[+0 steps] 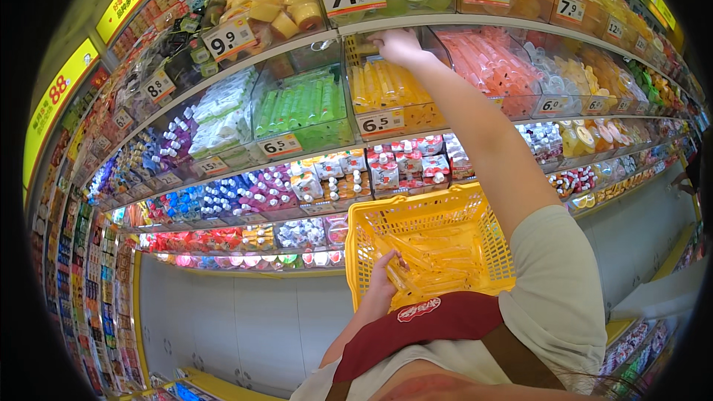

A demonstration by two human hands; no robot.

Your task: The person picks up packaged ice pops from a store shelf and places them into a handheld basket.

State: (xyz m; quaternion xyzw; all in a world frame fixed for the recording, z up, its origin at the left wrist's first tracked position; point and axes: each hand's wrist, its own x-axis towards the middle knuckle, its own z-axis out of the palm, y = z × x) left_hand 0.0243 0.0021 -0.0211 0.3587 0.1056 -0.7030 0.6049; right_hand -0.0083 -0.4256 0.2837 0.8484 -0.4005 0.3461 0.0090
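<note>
My right hand (398,47) reaches into a clear bin of yellow jelly sticks (384,86) on an upper shelf. Its fingers are near a yellow perforated liner (352,51) at the back of the bin; whether they hold anything is unclear. Lower down, a yellow plastic shopping basket (362,217) stands in front of my body. Loose yellow jelly sticks (440,259) lie crosswise inside it. My left hand (383,278) is at the basket's left side, its fingers curled around a jelly stick (396,279).
Green jelly sticks (301,100) fill the bin to the left, pink ones (490,61) the bin to the right. A shelf edge (390,23) runs just above my right hand. Spouted pouches (409,161) stand on the shelf behind the basket. Price cards (380,122) front the bins.
</note>
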